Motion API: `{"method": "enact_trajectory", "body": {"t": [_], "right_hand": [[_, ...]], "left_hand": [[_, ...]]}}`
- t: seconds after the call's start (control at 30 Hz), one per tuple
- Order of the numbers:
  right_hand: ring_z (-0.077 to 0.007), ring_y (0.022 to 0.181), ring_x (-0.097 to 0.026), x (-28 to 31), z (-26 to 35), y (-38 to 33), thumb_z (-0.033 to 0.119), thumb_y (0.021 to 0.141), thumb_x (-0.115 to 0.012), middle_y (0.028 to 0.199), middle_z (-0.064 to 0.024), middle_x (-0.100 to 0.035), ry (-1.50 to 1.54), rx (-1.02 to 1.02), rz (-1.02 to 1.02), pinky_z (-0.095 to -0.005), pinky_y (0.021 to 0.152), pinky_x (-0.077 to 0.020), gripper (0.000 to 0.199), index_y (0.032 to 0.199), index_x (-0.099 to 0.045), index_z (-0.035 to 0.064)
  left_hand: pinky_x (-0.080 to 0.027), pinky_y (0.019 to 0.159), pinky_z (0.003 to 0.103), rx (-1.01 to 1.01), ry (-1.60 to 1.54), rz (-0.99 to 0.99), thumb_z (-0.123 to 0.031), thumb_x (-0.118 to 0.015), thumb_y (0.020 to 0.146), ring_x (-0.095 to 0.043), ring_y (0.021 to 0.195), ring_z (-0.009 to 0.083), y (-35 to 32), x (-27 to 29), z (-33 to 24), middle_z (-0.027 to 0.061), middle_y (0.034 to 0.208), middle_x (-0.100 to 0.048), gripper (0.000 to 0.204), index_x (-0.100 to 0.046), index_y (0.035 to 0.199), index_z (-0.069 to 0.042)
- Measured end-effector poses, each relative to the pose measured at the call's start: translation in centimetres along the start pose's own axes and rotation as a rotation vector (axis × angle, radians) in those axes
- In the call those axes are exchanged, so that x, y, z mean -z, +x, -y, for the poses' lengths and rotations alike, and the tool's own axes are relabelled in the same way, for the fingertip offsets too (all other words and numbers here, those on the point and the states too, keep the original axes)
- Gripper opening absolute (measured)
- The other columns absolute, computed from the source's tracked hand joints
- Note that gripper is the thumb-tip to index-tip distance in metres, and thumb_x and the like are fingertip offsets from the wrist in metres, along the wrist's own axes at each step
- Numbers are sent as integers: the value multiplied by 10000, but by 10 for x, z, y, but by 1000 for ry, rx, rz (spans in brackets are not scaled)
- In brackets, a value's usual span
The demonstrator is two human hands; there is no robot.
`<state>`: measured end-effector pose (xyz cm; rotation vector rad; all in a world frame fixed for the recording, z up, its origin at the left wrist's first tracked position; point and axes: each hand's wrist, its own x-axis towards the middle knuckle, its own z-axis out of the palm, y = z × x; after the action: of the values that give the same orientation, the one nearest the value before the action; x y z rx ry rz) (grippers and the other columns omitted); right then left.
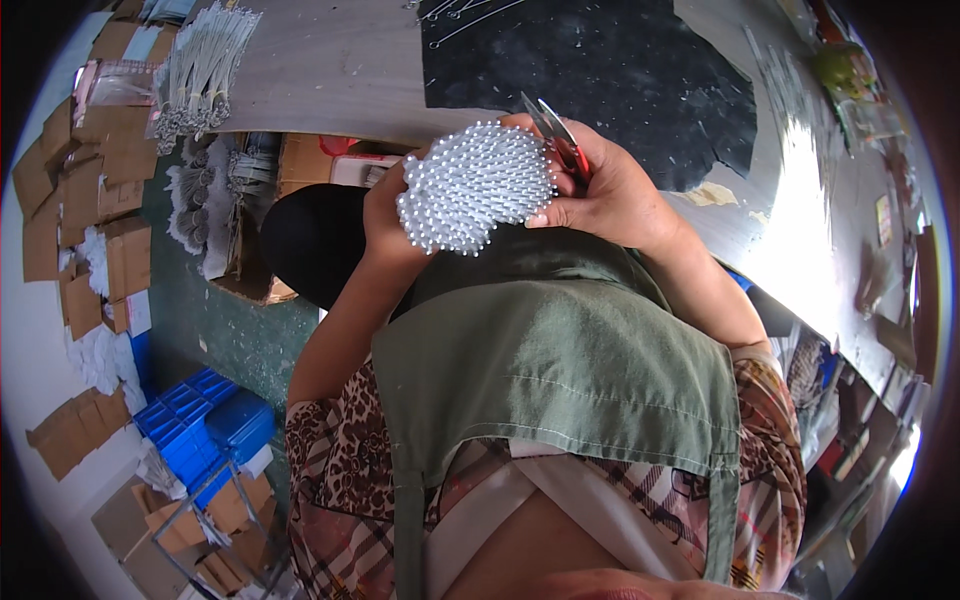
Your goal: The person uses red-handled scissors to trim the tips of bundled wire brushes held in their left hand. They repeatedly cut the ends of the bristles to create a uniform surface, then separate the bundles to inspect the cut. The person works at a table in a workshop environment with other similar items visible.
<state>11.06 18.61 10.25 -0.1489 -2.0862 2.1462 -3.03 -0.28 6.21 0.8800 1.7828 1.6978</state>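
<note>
A thick bundle of thin metal rods (475, 190) is held up in front of my apron, its many pale, bead-like ends facing up. My left hand (387, 212) is closed around the bundle's left side, its fingers partly hidden behind it. At the right side, my right hand (620, 195) is closed on red-handled scissors (563, 138), whose blades point up and to the left, a little apart. The right hand's thumb and fingers also touch the bundle's edge.
A grey worktable (330, 60) spans the far side, partly covered by a black mat (590, 80) with several looped wires. More bundled wire rods (205, 70) lie at its left. Below stands an open cardboard box (262, 280). Blue plastic crates (190, 415) and flattened cardboard (85, 430) are at the left.
</note>
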Motion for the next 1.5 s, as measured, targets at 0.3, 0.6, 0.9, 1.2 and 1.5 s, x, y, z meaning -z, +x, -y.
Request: {"method": "enact_trajectory", "body": {"t": [0.3,0.6,0.9,1.2,1.5], "right_hand": [[-35,702,-360,-1,-2,4,-26,663,-779,755,83,-354,-4,-17,-4,-165,699,-364,739,1322,-451,31],[-49,663,-382,-3,1,13,80,666,-817,699,70,-370,25,5,-75,-200,627,-376,381,911,-525,79],[-27,756,-421,3,4,19,98,726,-783,863,64,-499,106,-46,-83,-173,729,-384,684,1310,-438,8],[-64,563,-500,1,14,25,107,750,-770,638,43,-425,250,24,-148,-220,496,-423,337,912,-489,17],[-51,588,-474,9,19,31,145,771,-759,660,47,-440,180,77,-185,-228,512,-423,328,906,-486,23]], "left_hand": [[-474,870,286,-268,404,113,-60,-752,724,-622,980,157,11,4,11,91,1064,-651,453,-569,1128,30],[-488,854,308,-100,235,111,-124,-779,710,-628,973,169,14,-4,-25,93,1042,-659,449,-592,1098,3],[-492,828,300,6,137,100,-23,-789,656,-626,935,143,21,-3,-37,68,1018,-663,436,-616,1056,-4],[-478,848,296,108,22,190,-20,-790,655,-600,973,142,32,-4,-44,63,1057,-632,511,-569,1115,6],[-465,864,301,144,-108,247,-22,-784,659,-589,989,154,46,-6,-46,66,1070,-623,520,-562,1130,0]]}}
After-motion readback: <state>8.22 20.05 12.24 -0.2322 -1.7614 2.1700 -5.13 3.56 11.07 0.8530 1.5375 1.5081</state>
